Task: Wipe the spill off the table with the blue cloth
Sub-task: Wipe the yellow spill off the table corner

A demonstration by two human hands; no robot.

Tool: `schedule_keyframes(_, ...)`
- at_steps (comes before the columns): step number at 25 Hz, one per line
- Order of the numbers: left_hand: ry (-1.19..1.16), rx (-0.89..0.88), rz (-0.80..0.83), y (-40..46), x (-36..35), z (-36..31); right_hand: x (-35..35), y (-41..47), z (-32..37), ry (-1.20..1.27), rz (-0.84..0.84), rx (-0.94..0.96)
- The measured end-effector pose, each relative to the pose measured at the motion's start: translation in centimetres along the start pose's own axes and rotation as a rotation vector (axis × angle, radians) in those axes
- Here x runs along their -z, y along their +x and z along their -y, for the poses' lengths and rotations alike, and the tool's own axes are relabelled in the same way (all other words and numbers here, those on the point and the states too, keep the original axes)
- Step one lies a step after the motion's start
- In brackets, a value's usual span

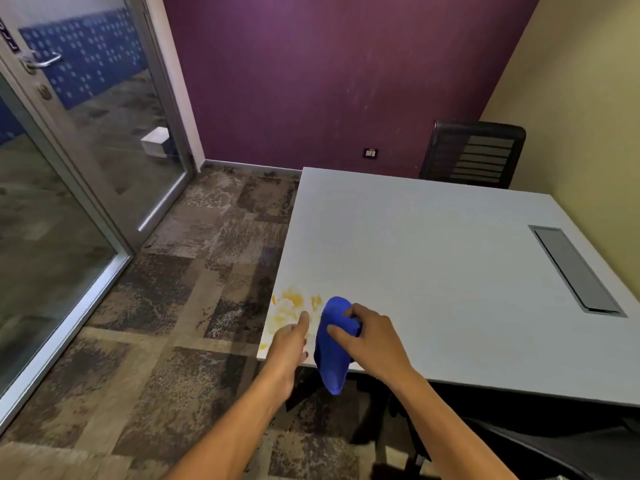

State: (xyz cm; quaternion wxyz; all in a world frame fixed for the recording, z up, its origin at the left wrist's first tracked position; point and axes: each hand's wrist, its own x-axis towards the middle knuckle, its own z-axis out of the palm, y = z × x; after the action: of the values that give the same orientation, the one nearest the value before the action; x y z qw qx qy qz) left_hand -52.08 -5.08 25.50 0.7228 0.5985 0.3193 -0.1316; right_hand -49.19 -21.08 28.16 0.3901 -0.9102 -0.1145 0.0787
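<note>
1. Blue cloth (334,344) sits bunched at the near-left corner of the tabletop (433,258); its lower end droops past the near edge.
2. Right hand (372,336) has its grip closed on the cloth, fingers curled over the top.
3. Left hand (289,344) is open, fingers straight, touching the tabletop just left of the cloth, holding nothing.
4. Yellow spill (291,306) is smeared left of and slightly beyond the cloth, close to the left edge.
5. Cloth's long axis runs near-to-far; the wipe likely needs a leftward sweep. Left hand is nearer the spill.

table (433,258): pale grey | corner: orange spill (289,308), blue cloth (332,341)
</note>
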Motion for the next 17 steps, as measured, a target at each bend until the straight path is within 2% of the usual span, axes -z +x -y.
schedule_keyframes(3, -0.405, 0.112, 0.102, 0.2, -1.9, 0.0, -0.9, -0.7, -0.9, -0.04, 0.084, 0.116)
schedule_keyframes(6, -0.545, 0.137, 0.059, 0.8, -2.5, 0.3, -1.8, -1.7, -2.0, -0.064, 0.207, 0.268)
schedule_keyframes(9, -0.504, 0.103, -0.072, 1.4, -2.4, 1.4, -2.7, -2.5, -3.0, -0.016, 0.331, 0.35)
schedule_keyframes(12, -0.413, -0.069, -0.265, 2.3, -1.7, 1.9, -2.7, -2.2, -5.1, 0.053, 0.449, 0.326)
schedule_keyframes(15, -0.297, -0.15, -0.42, 3.6, 0.2, 1.8, -2.4, -1.0, -8.8, 0.029, 0.433, 0.187)
schedule_keyframes(17, -0.14, -0.177, -0.496, 5.3, 1.9, 1.7, -2.3, 0.4, -11.9, 0.015, 0.399, 0.018)
